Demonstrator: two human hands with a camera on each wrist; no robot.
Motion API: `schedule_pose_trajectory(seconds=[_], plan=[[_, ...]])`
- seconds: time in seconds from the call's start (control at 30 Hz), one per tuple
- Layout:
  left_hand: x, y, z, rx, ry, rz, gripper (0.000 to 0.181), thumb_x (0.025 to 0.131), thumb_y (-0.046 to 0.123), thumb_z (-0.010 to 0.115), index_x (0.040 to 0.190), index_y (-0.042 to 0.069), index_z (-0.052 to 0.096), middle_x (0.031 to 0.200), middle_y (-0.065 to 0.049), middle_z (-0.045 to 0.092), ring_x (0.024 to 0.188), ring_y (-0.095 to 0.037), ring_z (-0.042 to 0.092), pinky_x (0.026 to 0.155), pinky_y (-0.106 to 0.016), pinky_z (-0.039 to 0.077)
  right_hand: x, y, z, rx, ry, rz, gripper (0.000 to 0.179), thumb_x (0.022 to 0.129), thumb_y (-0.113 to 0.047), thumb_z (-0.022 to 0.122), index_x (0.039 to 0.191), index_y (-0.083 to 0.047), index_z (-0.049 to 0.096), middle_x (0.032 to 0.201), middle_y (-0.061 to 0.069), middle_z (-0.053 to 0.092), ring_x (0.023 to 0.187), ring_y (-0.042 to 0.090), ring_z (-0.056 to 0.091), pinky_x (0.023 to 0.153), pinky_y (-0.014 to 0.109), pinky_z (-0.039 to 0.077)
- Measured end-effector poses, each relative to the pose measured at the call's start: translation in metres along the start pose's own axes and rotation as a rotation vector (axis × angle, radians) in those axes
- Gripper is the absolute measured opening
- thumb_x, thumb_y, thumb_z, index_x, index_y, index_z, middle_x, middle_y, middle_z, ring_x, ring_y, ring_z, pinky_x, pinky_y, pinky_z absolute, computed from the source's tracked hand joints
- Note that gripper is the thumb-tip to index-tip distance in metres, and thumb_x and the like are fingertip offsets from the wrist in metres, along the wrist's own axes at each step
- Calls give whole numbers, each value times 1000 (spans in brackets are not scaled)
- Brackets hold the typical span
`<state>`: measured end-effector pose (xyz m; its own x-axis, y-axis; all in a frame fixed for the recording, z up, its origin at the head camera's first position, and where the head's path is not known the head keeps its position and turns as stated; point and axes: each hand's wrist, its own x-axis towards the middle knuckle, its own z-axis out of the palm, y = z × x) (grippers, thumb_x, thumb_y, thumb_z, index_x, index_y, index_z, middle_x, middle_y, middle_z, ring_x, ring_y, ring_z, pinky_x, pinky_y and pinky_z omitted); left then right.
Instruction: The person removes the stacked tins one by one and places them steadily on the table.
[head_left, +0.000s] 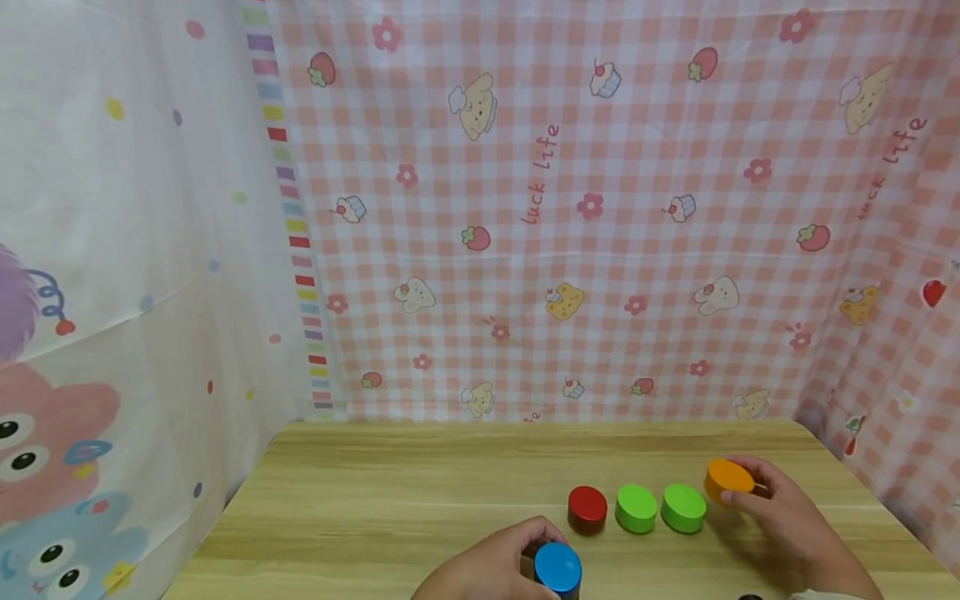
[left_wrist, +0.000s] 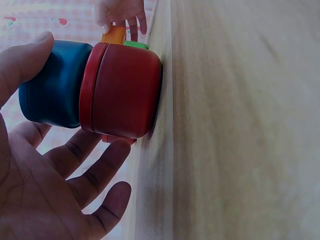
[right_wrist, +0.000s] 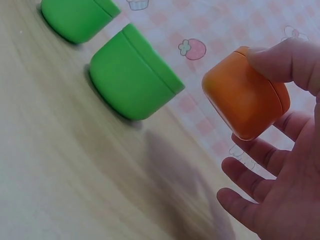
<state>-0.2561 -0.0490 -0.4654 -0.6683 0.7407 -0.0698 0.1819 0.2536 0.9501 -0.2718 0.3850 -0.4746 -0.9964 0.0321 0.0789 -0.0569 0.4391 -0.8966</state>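
My left hand pinches a blue round lidded canister between thumb and fingers. In the left wrist view the blue canister sits directly against the top of a red canister, which stands on the table. Over at the right, my right hand grips an orange canister by its sides. The right wrist view shows this orange canister raised off the table, thumb near its lid and the lower fingers spread. Left of it stand two green canisters and another red canister in a row.
All of this is on a wood-grain table. A pink checked cloth hangs behind it, and a white patterned cloth hangs on the left. A small dark object shows at the bottom edge.
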Motion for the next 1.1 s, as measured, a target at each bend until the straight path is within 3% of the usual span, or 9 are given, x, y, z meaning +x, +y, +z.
schedule_pose_trajectory(seconds=[0.27, 0.43, 0.77, 1.1], plan=[[-1, -1, 0, 1, 2, -1, 41, 93, 8, 79, 129, 18, 62, 117, 11, 66, 105, -5, 59, 94, -24, 48, 0, 1, 0, -34, 1, 59, 61, 101, -19, 71, 147, 9, 44, 135, 12, 59, 101, -6, 56, 84, 16, 47], [-1, 2, 1, -12, 8, -47, 40, 93, 8, 80, 127, 19, 62, 116, 8, 65, 107, -11, 59, 95, -30, 49, 1, 4, -3, -72, -45, 110, 67, 102, -22, 70, 151, 10, 38, 146, 26, 51, 106, -3, 53, 86, 18, 47], [0, 0, 2, -41, 8, -87, 40, 93, 7, 80, 126, 20, 62, 118, 4, 64, 110, -18, 57, 98, -39, 50, 3, 12, -4, -79, -86, 121, 67, 101, -20, 72, 150, 12, 39, 141, 21, 58, 106, 2, 55, 86, 18, 49], [-1, 0, 1, -26, 7, -70, 41, 93, 8, 80, 126, 20, 61, 118, 6, 64, 110, -15, 57, 98, -36, 50, 4, 14, -3, -118, -103, 128, 71, 98, -21, 74, 149, 13, 39, 140, 24, 57, 108, 11, 56, 85, 19, 49]])
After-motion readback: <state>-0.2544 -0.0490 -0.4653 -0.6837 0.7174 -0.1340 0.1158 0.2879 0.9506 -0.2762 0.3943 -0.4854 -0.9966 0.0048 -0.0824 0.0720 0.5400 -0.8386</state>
